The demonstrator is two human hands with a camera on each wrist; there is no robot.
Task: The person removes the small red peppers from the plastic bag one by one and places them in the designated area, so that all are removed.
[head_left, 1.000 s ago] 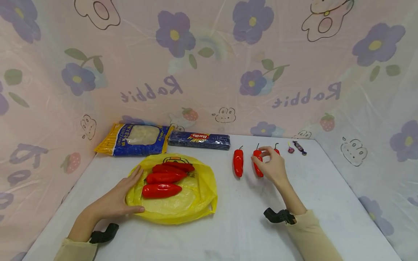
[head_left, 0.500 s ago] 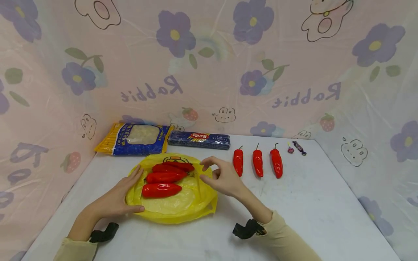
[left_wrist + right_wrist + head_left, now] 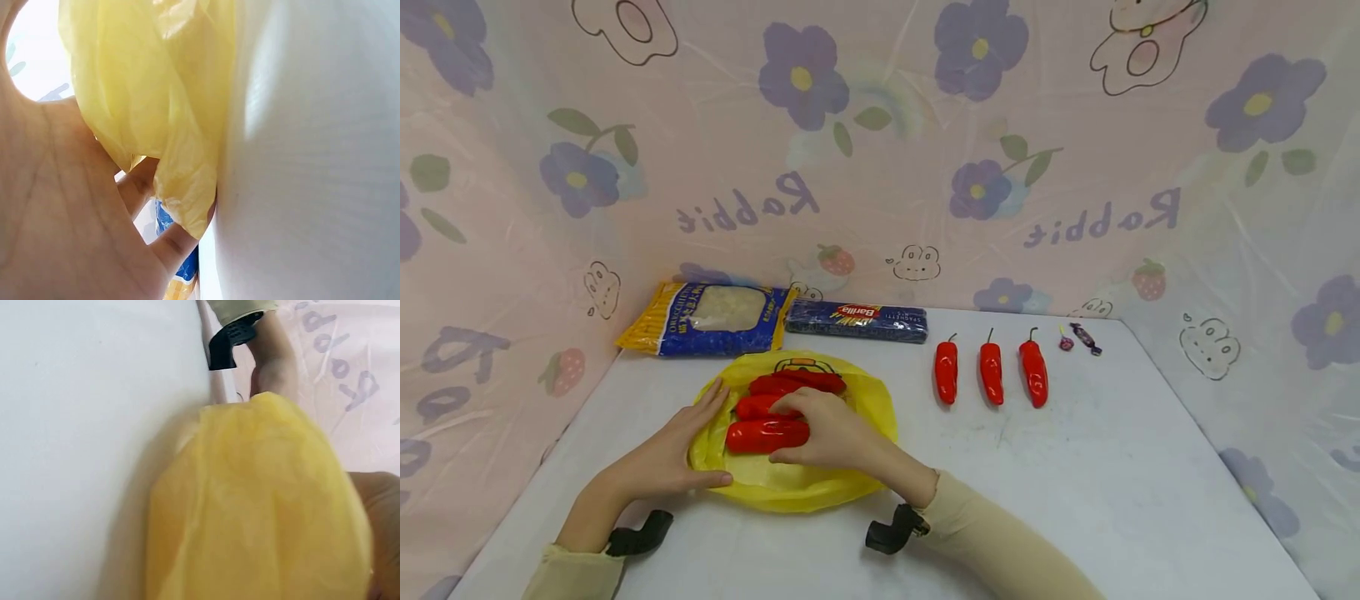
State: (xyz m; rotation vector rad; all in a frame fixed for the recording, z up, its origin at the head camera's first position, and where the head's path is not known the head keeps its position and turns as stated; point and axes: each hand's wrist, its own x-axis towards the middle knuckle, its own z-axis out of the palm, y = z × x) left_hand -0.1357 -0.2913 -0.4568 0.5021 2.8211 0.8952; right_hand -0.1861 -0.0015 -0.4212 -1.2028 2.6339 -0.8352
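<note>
Spatial note: the front red pepper (image 3: 756, 437) is lying inside the yellow bag (image 3: 805, 497), its long axis running left to right. The right hand (image 3: 835, 435) is hanging over its right-hand end, so the pepper's visible length is pointing leftward, away from that palm. A second pepper (image 3: 752, 407) is lying just behind, roughly parallel. The right hand is sitting nearer; the left hand (image 3: 662, 458) is resting at the bag's left rim, beyond the other end.

Right hand: thumb and fingers are standing apart, thumb on the front pepper's near side, fingers on its far side. Whether they are touching or gripping, I cannot tell; in the right wrist view the bag's wall is hiding them.

Left hand: thumb and fingers are lying wide apart, fairly straight, touching the bag without curling round it.

Three loose peppers (image 3: 992, 375) are lying rightward on the table (image 3: 1075, 492).
</note>
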